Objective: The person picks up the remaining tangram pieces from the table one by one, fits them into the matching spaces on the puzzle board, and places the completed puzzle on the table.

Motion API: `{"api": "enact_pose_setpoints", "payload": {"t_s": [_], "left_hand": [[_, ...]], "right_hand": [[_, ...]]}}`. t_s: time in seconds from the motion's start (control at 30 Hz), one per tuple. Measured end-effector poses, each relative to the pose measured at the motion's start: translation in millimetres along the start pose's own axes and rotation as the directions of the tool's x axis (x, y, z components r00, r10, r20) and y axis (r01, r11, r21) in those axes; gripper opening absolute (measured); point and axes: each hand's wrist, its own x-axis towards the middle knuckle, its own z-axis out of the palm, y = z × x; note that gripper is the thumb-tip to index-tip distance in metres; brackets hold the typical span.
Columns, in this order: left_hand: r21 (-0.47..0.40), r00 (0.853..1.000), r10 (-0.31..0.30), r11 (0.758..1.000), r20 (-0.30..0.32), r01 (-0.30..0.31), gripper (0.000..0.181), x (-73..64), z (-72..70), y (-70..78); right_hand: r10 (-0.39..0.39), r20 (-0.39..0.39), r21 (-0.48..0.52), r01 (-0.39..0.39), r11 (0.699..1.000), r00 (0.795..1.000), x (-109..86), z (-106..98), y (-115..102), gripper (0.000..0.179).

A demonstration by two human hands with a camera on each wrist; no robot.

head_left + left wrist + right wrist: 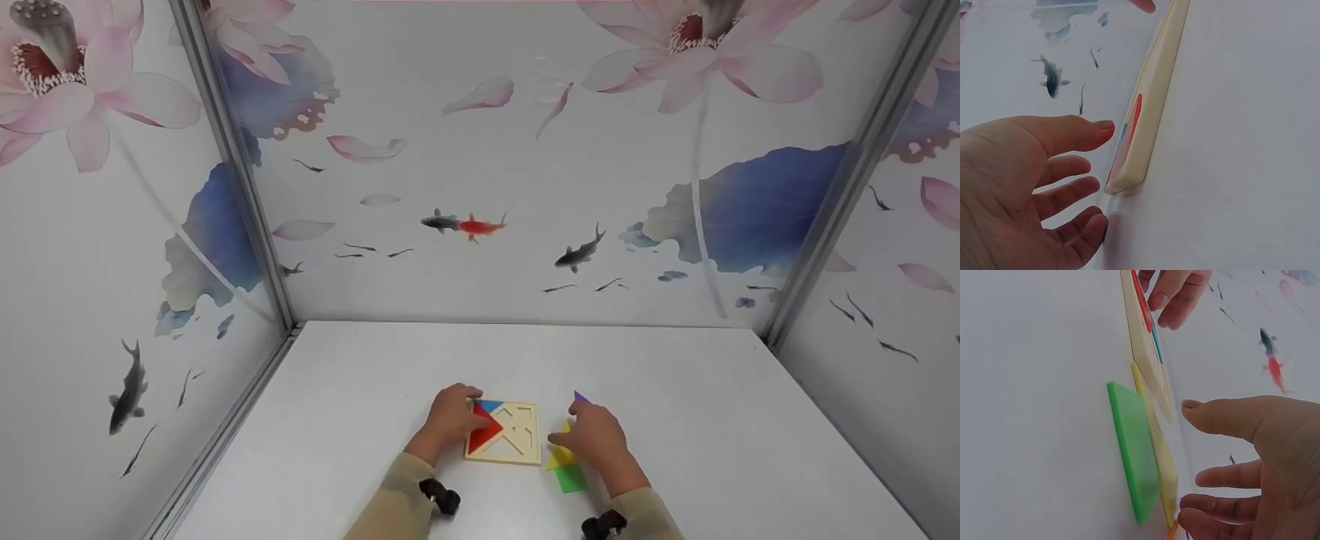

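Observation:
A pale wooden tangram board point(502, 456) lies on the table, with a red piece point(484, 435) and a blue piece point(490, 406) set in its left and upper parts. My left hand point(451, 414) is at the board's left edge, thumb over the red piece and fingers loosely bent; the left wrist view point(1022, 185) shows a gap between them. Over the loose pieces right of the board hovers my right hand point(600, 436), thumb and fingers apart. Beneath and beside it lie a yellow piece point(561, 457), a green piece point(571, 478) and a purple piece point(580, 397). An orange edge point(1172, 530) shows near its fingertips.
The white table point(360, 375) is bounded by a printed back wall point(450, 285) and side walls with metal corner posts point(247, 187). Empty cutouts show in the board's right half. Dark wrist devices point(440, 496) sit on both sleeves.

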Motion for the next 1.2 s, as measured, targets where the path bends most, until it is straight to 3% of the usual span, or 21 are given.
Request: {"api": "enact_pose_setpoints", "payload": {"t_s": [0.43,0.73,1.2], "left_hand": [[0.024,0.999,-0.036,0.999,0.027,0.035,0.044,1.5,3.4,0.3],[0.011,0.999,-0.014,1.000,0.033,0.013,0.040,-0.4,2.5,-0.7],[0.018,0.999,-0.023,1.000,0.044,0.022,0.042,1.6,1.4,-1.3]], "right_hand": [[-0.012,0.051,-0.050,0.014,0.999,0.999,-5.0,0.0,-8.3,0.079],[-0.126,0.010,-0.100,0.127,0.987,0.992,-10.6,2.1,-7.4,0.076],[-0.091,0.035,-0.045,0.093,0.995,0.995,-10.0,4.9,-8.3,0.081]]}}
